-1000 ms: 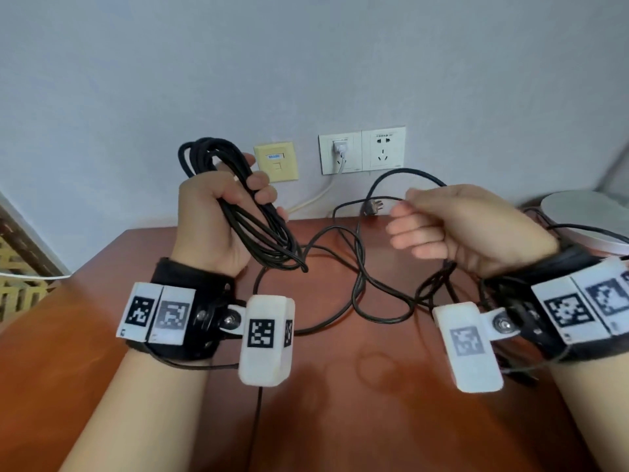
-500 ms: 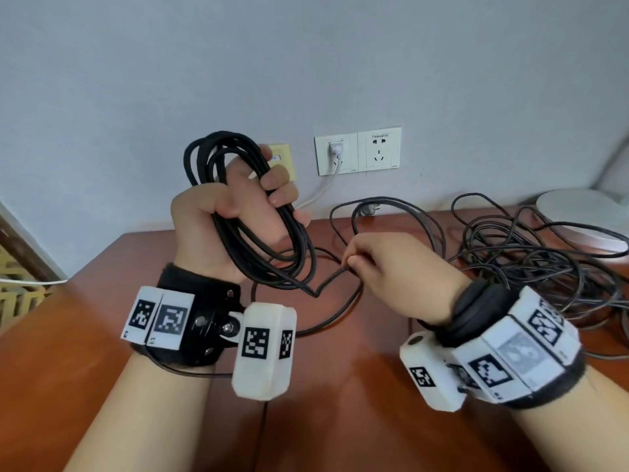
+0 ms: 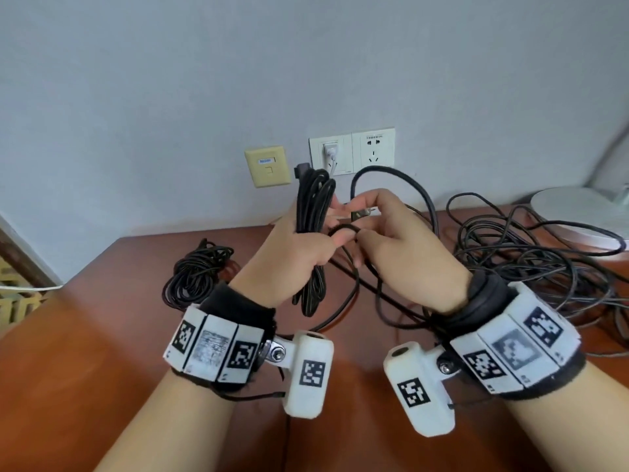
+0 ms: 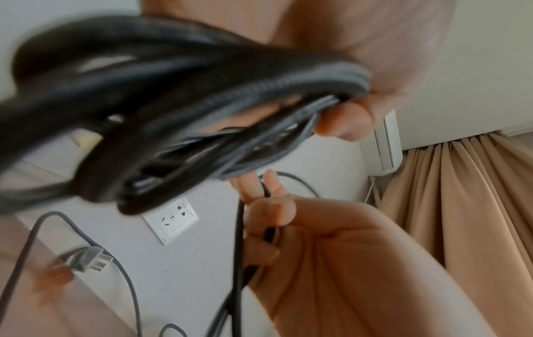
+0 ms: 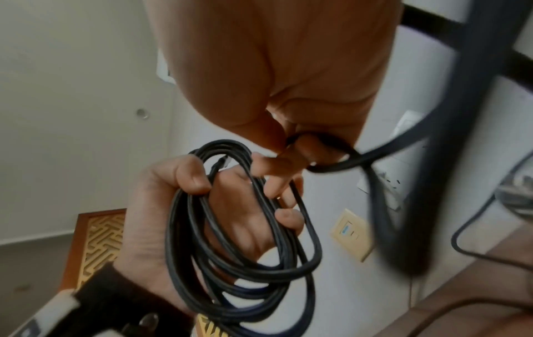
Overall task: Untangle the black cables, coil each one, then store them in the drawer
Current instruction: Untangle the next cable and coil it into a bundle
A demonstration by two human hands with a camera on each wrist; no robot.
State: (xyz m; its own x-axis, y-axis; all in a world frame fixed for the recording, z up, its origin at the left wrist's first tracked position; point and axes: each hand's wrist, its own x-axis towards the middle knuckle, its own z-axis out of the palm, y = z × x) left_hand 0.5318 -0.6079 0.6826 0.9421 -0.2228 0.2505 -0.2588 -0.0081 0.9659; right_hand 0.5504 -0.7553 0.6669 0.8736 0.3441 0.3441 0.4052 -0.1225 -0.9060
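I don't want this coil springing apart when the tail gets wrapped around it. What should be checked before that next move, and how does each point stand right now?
1. Left hand grips the coiled cable firmly: ok, fingers curl round the loops.
2. Right hand has hold of the loose tail: ok, pinched beside the coil.
3. Plug end free: ok, it sits between the two hands, off the table.
4. Tail clear of the tangled pile at right: cannot tell, strands cross under the right wrist.
5. Finished small coil out of the way: ok, lying left of the hands.
6. Drawer ready: cannot tell, not in view.
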